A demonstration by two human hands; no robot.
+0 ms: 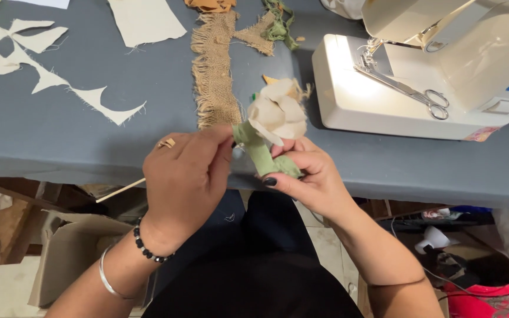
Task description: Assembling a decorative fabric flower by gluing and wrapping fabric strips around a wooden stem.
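A grey-topped desk fills the upper part of the frame, with a tiled floor and cardboard boxes below its edge. Just above centre, over the near edge of the desk, sits a cream fabric flower on a stem wrapped in green cloth strip. It looks light, soft and easily crushed; the petals would deform under any squeeze, so the wrapped stem is the firmer place to hold. A thin wooden stick pokes out lower left of the left hand, likely the stem's core. The right hand has its fingers clamped on the lower wrapped stem. The left hand pinches its fingers together on the green strip just under the bloom. Behind the flower a burlap strip lies on the desk, cream fabric offcuts at upper left, and a white sewing machine at upper right with scissors resting on its bed.
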